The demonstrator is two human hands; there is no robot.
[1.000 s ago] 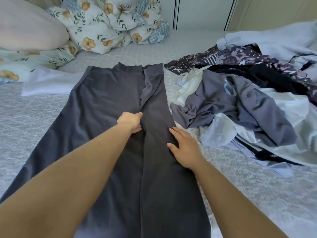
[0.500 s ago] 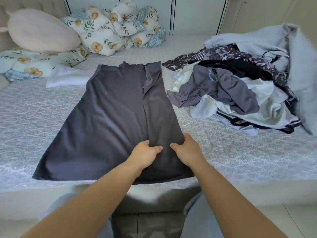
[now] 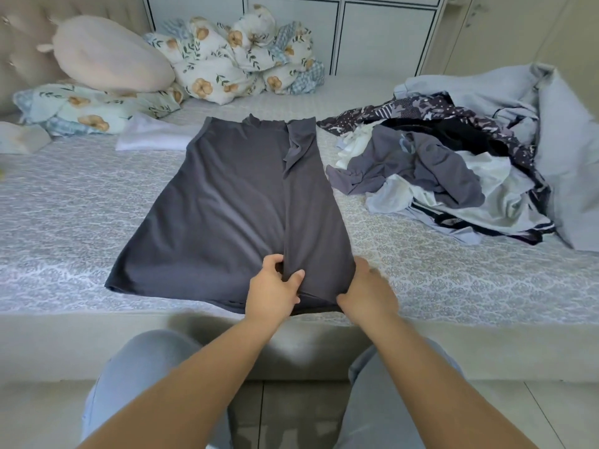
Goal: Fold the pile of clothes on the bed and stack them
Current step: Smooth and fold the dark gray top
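Hands grip the dark grey garment at its near hem: left hand pinches the folded edge, right hand curls under it. No labels readable.

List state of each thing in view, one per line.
dark grey garment: spread flat on the bed, right side folded over
left hand: pinches the folded flap's near edge
right hand: grips the garment's near right corner
clothes pile: unfolded, heaped at right
white garment: lies flat beside the pillows
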